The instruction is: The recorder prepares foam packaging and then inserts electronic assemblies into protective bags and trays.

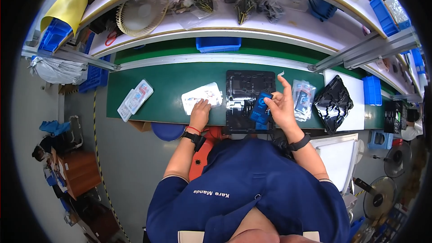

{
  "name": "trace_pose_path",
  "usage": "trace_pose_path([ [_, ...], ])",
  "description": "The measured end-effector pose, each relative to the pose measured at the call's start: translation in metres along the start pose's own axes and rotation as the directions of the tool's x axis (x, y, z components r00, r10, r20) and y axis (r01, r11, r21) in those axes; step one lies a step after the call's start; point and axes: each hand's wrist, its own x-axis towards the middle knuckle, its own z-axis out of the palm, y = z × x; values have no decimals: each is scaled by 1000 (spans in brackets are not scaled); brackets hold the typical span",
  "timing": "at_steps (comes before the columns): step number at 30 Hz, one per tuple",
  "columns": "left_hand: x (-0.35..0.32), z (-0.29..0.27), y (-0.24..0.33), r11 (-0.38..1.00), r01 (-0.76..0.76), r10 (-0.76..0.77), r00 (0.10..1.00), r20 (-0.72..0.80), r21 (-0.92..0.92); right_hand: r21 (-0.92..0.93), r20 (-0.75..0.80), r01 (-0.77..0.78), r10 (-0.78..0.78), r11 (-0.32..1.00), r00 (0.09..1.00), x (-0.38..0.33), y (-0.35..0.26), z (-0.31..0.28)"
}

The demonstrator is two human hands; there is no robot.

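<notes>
1. Both hands are up on the green bench (171, 90), well apart from each other. My left hand (199, 112) lies flat, fingers spread, on a clear packet (202, 96).
2. My right hand (281, 105) is raised over the bench edge, thumb and fingers pinched on a blue card (260, 108), index finger pointing up and away.
3. Blue card: held just over the right side of a black tray (249, 94). Long axis runs near-to-far, top tilted slightly right. Its face turns toward me.
4. Black tray sits between the hands, flat on the bench, long axis near-to-far.
5. Clear packet lies just left of the tray, long axis left-right, slightly skewed.
6. Left of that, well apart: two more packets (136, 99) overlapping, set diagonally.
7. Right of my right hand: a stack of clear bags (302, 99), then a loose pile of black trays (333, 103) resting partly on a white board (355, 108).
8. Nothing lies between the card and the tray below it.
9. Far side: a white shelf (225, 22) with a fan guard (141, 13) and bagged parts (245, 4); a blue bin (218, 44) beneath it.
</notes>
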Motion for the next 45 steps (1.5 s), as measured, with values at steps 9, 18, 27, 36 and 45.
trace_pose_path([
  [9,25,-21,21,933,244,-269,961,-66,-264,13,0,40,-40,999,999,4,-5,8],
  [18,60,-111,110,807,72,-170,979,-114,-587,-49,-33,496,-498,867,867,15,-24,18],
  [27,61,-119,138,443,228,-24,970,243,-867,360,-9,286,-303,888,953,7,-28,14],
  [36,76,-112,149,-238,197,-20,978,207,-951,-251,17,642,-660,724,751,-4,-41,3],
  [45,94,-126,153,-600,121,-147,955,258,-791,-569,304,521,-426,636,852,-25,-15,-2],
])
